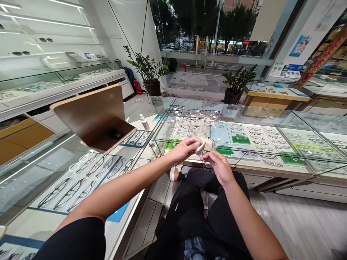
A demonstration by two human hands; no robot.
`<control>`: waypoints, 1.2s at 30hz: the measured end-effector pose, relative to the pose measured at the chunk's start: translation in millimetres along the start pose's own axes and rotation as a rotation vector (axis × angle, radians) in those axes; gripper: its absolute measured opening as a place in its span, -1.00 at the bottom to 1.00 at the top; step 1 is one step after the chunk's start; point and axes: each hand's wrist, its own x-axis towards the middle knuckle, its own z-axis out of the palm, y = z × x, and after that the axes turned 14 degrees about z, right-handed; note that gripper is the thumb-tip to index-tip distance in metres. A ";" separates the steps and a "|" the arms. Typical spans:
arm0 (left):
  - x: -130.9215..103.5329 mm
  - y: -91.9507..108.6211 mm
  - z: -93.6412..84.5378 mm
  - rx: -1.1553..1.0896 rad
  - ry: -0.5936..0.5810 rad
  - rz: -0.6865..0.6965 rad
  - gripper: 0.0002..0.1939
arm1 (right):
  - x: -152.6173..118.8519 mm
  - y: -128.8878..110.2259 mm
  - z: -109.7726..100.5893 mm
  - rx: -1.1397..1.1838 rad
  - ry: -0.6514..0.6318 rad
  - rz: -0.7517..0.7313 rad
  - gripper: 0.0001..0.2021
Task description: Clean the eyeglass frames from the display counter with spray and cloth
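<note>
My left hand pinches a pale cream cloth, which is folded around part of a pair of eyeglasses. Below the cloth, a thin dark rim of the glasses hangs over my lap. The fingers of my right hand are closed on the glasses' frame, just under the cloth. Both hands are close together above my knees, in front of the glass display case. The cloth and my fingers hide much of the frame.
Left of me, a glass counter holds trays of eyeglasses, a brown upright panel on a base and a white spray bottle. Rows of glasses and green cards lie inside the case ahead. Potted plants stand near the glass doors.
</note>
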 end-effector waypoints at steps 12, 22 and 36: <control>-21.8 -2.5 1.8 -0.045 -0.053 -0.161 -0.54 | 6.6 13.7 19.3 -0.020 -0.135 0.045 -0.74; -22.3 -14.1 0.8 -0.044 -0.010 -0.153 -0.49 | 16.0 32.5 23.9 0.102 -0.104 0.079 -0.76; -24.1 -2.9 2.1 0.041 -0.021 -0.107 -0.50 | 14.7 33.8 33.7 0.037 -0.073 0.060 -0.69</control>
